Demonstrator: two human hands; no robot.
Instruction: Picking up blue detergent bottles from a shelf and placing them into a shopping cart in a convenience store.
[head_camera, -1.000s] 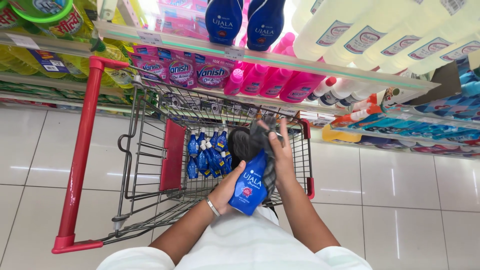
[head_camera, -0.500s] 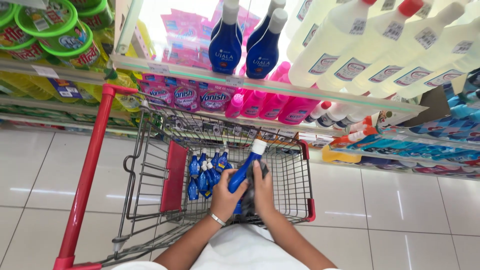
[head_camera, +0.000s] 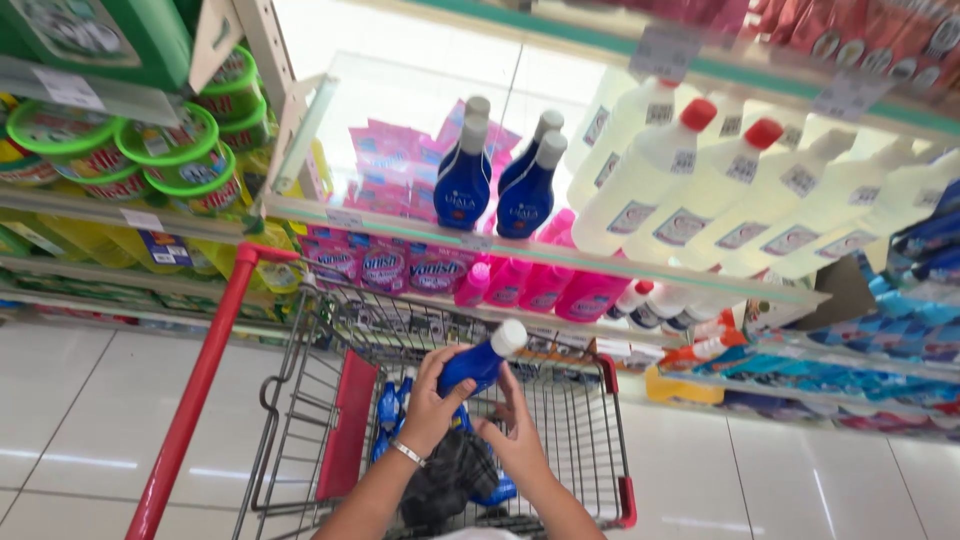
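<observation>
Head view, blue bottle (head_camera: 478, 363) tilted, clasped between left hand (head_camera: 432, 404), right hand (head_camera: 520, 440)

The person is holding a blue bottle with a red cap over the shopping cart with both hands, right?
Not quite: the cap is white, not red. The head view shows both the left hand and the right hand holding the blue bottle over the shopping cart.

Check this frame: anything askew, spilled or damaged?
Nothing stands out. Both hands, left hand and right hand, hold a capped blue bottle tilted over the wire cart. No spill or damage shows; shelf bottles stand upright.
</observation>
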